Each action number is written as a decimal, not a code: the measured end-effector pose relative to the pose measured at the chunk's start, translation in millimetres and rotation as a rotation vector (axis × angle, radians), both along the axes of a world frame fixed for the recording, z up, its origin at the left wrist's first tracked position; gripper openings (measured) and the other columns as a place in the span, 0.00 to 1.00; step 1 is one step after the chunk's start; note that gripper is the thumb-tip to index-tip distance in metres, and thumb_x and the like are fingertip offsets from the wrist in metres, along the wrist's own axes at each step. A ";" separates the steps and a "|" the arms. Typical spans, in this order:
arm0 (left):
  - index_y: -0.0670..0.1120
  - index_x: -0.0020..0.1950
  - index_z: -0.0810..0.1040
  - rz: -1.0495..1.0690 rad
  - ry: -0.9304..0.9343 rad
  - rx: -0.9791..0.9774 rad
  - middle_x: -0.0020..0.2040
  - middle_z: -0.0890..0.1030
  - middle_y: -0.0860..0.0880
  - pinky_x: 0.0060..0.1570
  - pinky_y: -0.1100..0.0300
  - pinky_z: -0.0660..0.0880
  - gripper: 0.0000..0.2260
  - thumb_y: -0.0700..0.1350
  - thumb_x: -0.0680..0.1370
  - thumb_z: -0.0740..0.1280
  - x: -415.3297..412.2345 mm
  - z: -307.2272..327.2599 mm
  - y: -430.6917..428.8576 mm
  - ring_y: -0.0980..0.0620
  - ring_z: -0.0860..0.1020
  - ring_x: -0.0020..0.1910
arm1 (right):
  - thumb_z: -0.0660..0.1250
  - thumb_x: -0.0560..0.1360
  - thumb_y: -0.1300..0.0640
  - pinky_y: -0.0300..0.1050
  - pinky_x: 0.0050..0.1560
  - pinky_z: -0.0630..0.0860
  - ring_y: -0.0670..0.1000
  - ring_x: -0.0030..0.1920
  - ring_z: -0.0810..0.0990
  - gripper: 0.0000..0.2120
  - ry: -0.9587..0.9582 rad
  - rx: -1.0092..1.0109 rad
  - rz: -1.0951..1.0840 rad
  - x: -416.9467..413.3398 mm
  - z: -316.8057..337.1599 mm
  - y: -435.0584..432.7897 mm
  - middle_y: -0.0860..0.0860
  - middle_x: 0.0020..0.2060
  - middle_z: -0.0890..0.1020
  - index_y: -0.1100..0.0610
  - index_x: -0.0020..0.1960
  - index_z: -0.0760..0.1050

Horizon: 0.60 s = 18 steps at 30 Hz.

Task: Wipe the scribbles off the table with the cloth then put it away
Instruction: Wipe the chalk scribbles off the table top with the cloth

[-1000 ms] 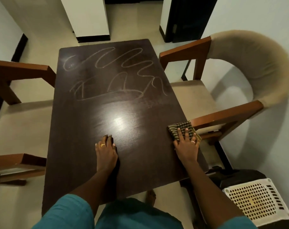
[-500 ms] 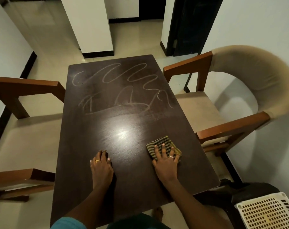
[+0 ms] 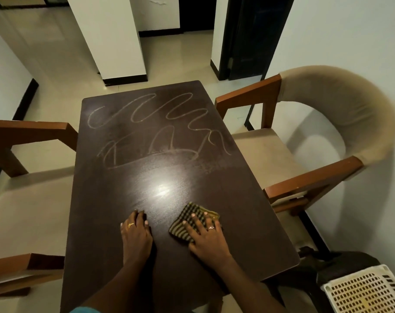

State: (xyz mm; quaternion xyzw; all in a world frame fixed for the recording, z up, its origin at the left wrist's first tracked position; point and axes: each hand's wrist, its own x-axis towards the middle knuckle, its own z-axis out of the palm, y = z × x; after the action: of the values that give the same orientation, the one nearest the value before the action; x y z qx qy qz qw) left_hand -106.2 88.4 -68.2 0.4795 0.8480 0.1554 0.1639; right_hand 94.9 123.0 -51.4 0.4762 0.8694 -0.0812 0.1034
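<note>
**Checked cloth sits at 6 o'clock, scribbles at 12**

The checked cloth [image 3: 193,221] lies flat on the near end of the bench [image 3: 248,222], pressed under the spread fingers of the right hand [image 3: 206,237]. The left hand [image 3: 135,233] rests palm-down and bare, just beside it at 9 o'clock. The chalk scribbles [image 3: 160,129] run crosswise, well apart at 12 o'clock. Judging by reach, the right hand should push straight away.

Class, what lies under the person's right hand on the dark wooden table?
A folded green-and-black checked cloth lies under the right hand, on the dark wooden table. The hand covers the cloth's near part; whatever marks the tabletop bears beneath the cloth cannot be seen.
</note>
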 end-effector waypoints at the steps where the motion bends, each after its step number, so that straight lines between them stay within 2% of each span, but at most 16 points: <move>1: 0.41 0.70 0.65 -0.019 0.002 0.001 0.72 0.64 0.40 0.74 0.46 0.48 0.18 0.42 0.81 0.54 2.5 0.2 4.1 0.42 0.60 0.73 | 0.76 0.55 0.39 0.58 0.49 0.79 0.59 0.53 0.83 0.31 0.007 0.002 -0.070 9.5 0.1 7.4 0.50 0.56 0.84 0.42 0.58 0.80; 3: 0.41 0.71 0.64 -0.055 0.005 0.002 0.73 0.64 0.40 0.74 0.46 0.48 0.18 0.42 0.81 0.53 7.6 0.2 13.1 0.42 0.60 0.73 | 0.72 0.64 0.39 0.63 0.59 0.72 0.63 0.62 0.77 0.32 0.030 -0.019 -0.205 33.5 -3.2 28.1 0.54 0.65 0.77 0.44 0.66 0.74; 5: 0.42 0.71 0.64 -0.078 0.000 0.008 0.72 0.64 0.40 0.73 0.45 0.48 0.18 0.42 0.81 0.53 12.7 -0.8 22.8 0.42 0.61 0.73 | 0.58 0.76 0.40 0.63 0.71 0.56 0.62 0.74 0.60 0.30 0.000 -0.031 -0.310 60.2 -11.6 49.8 0.53 0.76 0.60 0.44 0.76 0.56; 7: 0.42 0.70 0.65 -0.096 -0.005 0.011 0.72 0.65 0.40 0.73 0.45 0.48 0.18 0.41 0.81 0.53 17.7 -1.5 31.1 0.42 0.61 0.72 | 0.51 0.78 0.40 0.62 0.72 0.51 0.61 0.76 0.54 0.29 -0.020 -0.022 -0.385 79.3 -20.1 68.3 0.52 0.77 0.54 0.43 0.77 0.47; 11: 0.42 0.70 0.66 -0.126 -0.012 0.007 0.72 0.65 0.41 0.74 0.46 0.48 0.18 0.41 0.81 0.53 25.8 -3.5 45.2 0.43 0.61 0.72 | 0.50 0.79 0.39 0.62 0.72 0.52 0.60 0.75 0.55 0.30 -0.049 -0.022 -0.391 92.8 -22.5 96.8 0.52 0.78 0.52 0.43 0.77 0.45; 18: 0.43 0.69 0.67 -0.140 -0.025 0.027 0.71 0.67 0.43 0.74 0.48 0.47 0.17 0.41 0.81 0.54 32.6 1.6 68.4 0.45 0.61 0.72 | 0.52 0.78 0.40 0.63 0.71 0.52 0.61 0.75 0.55 0.29 -0.073 -0.027 -0.324 94.7 -23.0 153.9 0.51 0.78 0.53 0.40 0.76 0.47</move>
State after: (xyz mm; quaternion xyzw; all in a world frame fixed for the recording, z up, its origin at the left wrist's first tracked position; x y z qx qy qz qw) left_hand -73.6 156.7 -66.6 0.5377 0.8082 0.1610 0.1785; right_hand 189.6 276.9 -74.4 0.6113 0.7758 -0.0909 0.1270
